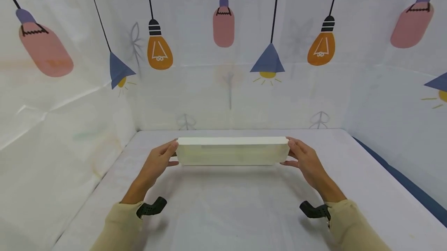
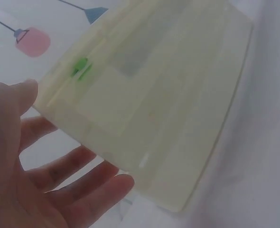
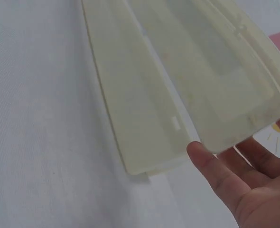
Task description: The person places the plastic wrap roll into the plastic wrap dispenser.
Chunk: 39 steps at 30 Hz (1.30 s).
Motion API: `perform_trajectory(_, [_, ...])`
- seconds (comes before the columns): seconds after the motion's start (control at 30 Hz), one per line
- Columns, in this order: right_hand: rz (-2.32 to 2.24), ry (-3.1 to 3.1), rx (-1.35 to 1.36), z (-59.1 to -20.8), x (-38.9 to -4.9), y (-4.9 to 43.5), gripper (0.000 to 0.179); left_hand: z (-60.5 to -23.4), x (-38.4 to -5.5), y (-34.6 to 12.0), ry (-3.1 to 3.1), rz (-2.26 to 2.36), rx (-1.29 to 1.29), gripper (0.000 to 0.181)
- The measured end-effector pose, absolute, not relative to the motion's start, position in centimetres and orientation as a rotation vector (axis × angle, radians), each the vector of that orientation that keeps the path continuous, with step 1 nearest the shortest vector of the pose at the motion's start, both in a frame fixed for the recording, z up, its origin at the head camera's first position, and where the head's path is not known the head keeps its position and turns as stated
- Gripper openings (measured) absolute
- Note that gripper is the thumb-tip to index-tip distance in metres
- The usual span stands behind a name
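A long, pale cream plastic box (image 1: 232, 154) spans the space between my two hands, close over the white table, with a soft shadow below it. My left hand (image 1: 160, 160) grips its left end, thumb at the top corner and fingers along the end. In the left wrist view a small green mark (image 2: 81, 68) shows on the box's translucent side. At the opposite end my right hand (image 1: 307, 160) grips the box the same way. The right wrist view shows a narrow gap between two long panels (image 3: 130, 95) of the box, with fingertips (image 3: 197, 148) right at the edge.
The white-covered table (image 1: 230, 212) reaches back to a white cloth wall (image 1: 195, 99) printed with hanging lamps and bulbs. Similar cloth (image 1: 52, 127) stands along the left and right sides. A dark blue strip (image 1: 401, 177) runs by the right table edge. Both wrists wear dark straps (image 1: 151, 207).
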State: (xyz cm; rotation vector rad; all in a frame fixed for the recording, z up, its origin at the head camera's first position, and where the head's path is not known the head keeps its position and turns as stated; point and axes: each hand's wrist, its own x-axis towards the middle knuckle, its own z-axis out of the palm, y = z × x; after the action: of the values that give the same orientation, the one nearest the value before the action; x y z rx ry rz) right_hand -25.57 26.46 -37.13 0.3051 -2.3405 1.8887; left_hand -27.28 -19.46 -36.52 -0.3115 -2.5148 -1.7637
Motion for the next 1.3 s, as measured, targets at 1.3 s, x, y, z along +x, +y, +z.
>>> perform_trajectory(1.3, [1.912,-2.221,0.494,-36.1,-28.2,26.5,0.064,-36.3,-30.0,-18.9,-2.361,-1.823,-0.439,0.059])
